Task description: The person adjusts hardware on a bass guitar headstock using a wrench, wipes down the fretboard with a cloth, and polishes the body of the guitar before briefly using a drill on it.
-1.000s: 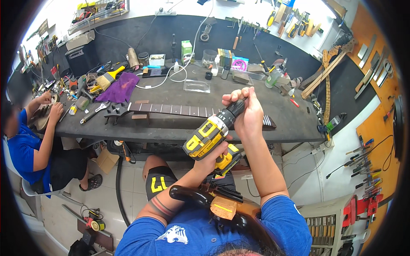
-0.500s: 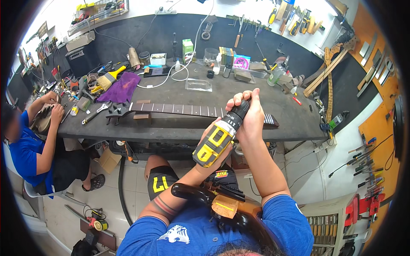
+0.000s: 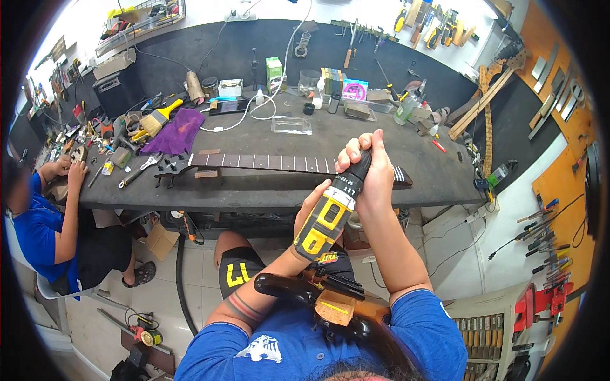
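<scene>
A yellow and black cordless drill (image 3: 325,222) is held up in front of my chest, tilted with its black chuck pointing up and away. My left hand (image 3: 302,219) wraps its body from the left and below; the handle is hidden. The fingers of my right hand (image 3: 375,170) curl around the chuck, the thumb along its right side. Whether a bit sits in the chuck cannot be seen. A dark glossy guitar body (image 3: 289,287) rests in my lap against my shirt. Beyond the drill, a guitar neck (image 3: 267,162) with a dark fretboard lies across the bench on small wooden blocks.
On the dark bench (image 3: 254,195) are a clear plastic tray (image 3: 291,125), a purple cloth (image 3: 178,132), a yellow brush (image 3: 160,118) and a spray bottle (image 3: 410,111). A co-worker in a blue shirt (image 3: 41,228) sits at the left. Tools hang on the right wall.
The drill has turned slightly more upright, its lower end shifting right with my left hand. My right hand stays around the chuck. The co-worker's hands have moved slightly left.
</scene>
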Tool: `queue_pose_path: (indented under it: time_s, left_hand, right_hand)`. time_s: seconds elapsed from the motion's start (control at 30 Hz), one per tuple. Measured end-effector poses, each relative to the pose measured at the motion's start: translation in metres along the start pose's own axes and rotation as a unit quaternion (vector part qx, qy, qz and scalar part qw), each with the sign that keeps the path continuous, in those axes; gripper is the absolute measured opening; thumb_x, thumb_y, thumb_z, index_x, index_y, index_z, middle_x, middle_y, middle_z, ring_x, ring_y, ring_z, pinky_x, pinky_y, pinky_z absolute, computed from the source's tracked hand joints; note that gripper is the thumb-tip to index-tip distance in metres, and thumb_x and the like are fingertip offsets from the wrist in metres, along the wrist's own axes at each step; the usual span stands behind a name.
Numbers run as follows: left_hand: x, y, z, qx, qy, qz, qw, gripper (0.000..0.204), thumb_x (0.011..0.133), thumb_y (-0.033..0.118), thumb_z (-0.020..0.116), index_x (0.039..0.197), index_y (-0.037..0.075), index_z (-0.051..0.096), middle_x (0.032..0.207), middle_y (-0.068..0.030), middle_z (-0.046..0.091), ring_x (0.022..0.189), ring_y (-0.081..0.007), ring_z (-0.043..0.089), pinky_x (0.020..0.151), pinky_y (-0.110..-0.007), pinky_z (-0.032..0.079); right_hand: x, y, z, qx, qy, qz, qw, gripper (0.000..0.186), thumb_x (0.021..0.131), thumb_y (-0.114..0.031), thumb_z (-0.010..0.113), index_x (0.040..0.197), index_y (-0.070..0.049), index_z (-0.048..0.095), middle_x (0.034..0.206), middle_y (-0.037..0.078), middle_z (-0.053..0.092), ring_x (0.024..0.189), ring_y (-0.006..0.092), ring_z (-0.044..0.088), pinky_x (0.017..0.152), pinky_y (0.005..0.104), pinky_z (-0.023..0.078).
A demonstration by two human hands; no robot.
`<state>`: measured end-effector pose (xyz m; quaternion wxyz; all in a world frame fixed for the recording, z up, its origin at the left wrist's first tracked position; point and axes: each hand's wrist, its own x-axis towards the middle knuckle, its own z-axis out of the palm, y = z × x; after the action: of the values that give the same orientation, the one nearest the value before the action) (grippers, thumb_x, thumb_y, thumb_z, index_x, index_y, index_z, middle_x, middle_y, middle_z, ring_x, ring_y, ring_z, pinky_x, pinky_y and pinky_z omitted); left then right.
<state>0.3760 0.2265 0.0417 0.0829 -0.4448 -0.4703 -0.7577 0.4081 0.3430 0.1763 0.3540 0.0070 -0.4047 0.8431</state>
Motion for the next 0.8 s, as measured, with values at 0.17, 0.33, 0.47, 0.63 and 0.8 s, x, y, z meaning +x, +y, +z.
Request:
queue_pose_path:
  time_s: [0.17, 0.33, 0.47, 0.63, 0.8]
  left_hand:
    - [0.002, 0.001, 0.000, 0.139, -0.002, 0.063, 0.988, 0.071, 0.092, 0.004, 0.087, 0.155, -0.002, 0.055, 0.150, -0.0169, 0.058, 0.133, -0.0285, 0.066, 0.116, -0.037, 0.053]
    - [-0.001, -0.007, 0.002, 0.027, -0.019, 0.032, 0.999, 0.078, 0.092, 0.004, 0.086, 0.160, -0.002, 0.047, 0.152, -0.0173, 0.057, 0.137, -0.0303, 0.064, 0.118, -0.038, 0.051]
    - [0.003, -0.002, 0.006, 0.000, -0.031, 0.034, 0.999, 0.082, 0.093, 0.005, 0.083, 0.163, -0.002, 0.042, 0.153, -0.0188, 0.057, 0.142, -0.0299, 0.060, 0.120, -0.041, 0.049]
    - [0.006, 0.001, -0.002, 0.098, -0.051, 0.009, 0.994, 0.081, 0.094, 0.009, 0.081, 0.164, -0.003, 0.041, 0.154, -0.0195, 0.057, 0.145, -0.0297, 0.058, 0.122, -0.043, 0.047]
    - [0.007, 0.010, 0.006, 0.003, -0.032, 0.018, 0.999, 0.076, 0.093, -0.001, 0.082, 0.162, -0.002, 0.049, 0.155, -0.0166, 0.062, 0.141, -0.0283, 0.064, 0.120, -0.038, 0.051]
  right_hand:
    - [0.000, 0.006, -0.004, 0.078, -0.060, 0.015, 0.995, 0.038, 0.122, -0.047, 0.045, 0.108, -0.013, 0.054, 0.080, 0.004, 0.056, 0.075, 0.0210, 0.065, 0.077, 0.0408, 0.058]
    - [-0.002, 0.005, -0.004, 0.106, -0.098, 0.062, 0.987, 0.015, 0.116, -0.024, 0.058, 0.124, -0.013, 0.063, 0.077, 0.001, 0.056, 0.072, 0.0186, 0.064, 0.093, 0.0432, 0.063]
    - [0.003, 0.007, -0.013, 0.203, -0.162, 0.117, 0.959, 0.022, 0.105, -0.006, 0.056, 0.125, -0.009, 0.064, 0.066, -0.004, 0.050, 0.061, 0.0117, 0.058, 0.113, 0.0489, 0.061]
    - [0.007, 0.010, -0.020, 0.173, -0.136, 0.115, 0.969, 0.023, 0.104, -0.008, 0.059, 0.125, -0.008, 0.067, 0.066, -0.005, 0.050, 0.060, 0.0117, 0.057, 0.107, 0.0453, 0.062]
    - [0.003, -0.005, -0.023, 0.126, -0.110, 0.127, 0.978, 0.027, 0.104, -0.009, 0.058, 0.128, -0.007, 0.070, 0.066, -0.005, 0.050, 0.061, 0.0127, 0.058, 0.106, 0.0450, 0.060]
